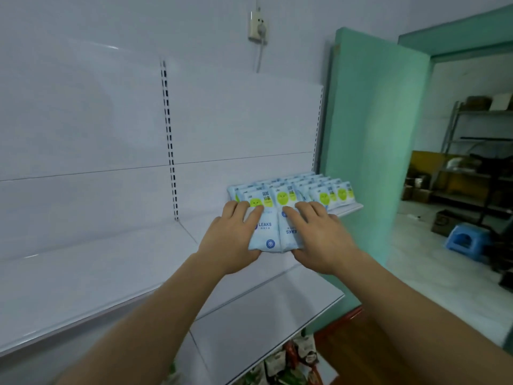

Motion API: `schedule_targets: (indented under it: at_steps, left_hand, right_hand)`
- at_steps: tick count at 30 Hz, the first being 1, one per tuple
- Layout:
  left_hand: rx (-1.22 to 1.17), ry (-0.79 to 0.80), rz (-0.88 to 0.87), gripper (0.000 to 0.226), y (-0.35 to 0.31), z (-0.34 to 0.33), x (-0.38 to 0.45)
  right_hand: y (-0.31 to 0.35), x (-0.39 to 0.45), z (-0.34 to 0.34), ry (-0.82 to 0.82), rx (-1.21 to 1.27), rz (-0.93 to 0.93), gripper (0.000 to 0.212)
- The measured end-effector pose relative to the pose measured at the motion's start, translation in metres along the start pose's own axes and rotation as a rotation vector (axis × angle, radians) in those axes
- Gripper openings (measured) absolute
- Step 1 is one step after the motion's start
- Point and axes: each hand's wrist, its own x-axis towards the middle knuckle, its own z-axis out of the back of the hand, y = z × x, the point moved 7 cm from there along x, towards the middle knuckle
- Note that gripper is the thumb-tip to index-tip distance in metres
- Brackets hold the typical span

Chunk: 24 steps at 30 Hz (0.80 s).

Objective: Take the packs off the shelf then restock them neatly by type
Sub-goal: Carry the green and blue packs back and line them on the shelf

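Both hands on two front packs, white shelf.

Left hand [231, 237] grips the left pack [261, 232], thumb under its near edge, fingers over the top; right hand [319, 237] holds the right pack [288, 234] likewise. The two packs touch, side by side on the shelf [111, 273], just in front of the rows of packs [305, 190] at its right end.
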Motion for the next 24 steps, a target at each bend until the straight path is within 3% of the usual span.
schedule_targets:
  at_steps: [5, 14, 24]
  left_hand:
    - [-0.020, -0.057, -0.042, 0.077, 0.018, -0.050, 0.066]
    - [0.050, 0.118, 0.082, 0.087, 0.045, -0.134, 0.128]
    - [0.210, 0.169, 0.287, 0.091, 0.062, -0.192, 0.171]
  right_hand:
    - [-0.046, 0.055, -0.038, 0.043, 0.005, -0.018, 0.086]
    - [-0.093, 0.124, -0.115, 0.118, 0.087, 0.043, 0.088]
    - [-0.134, 0.202, -0.191, 0.075, 0.160, 0.288, 0.087]
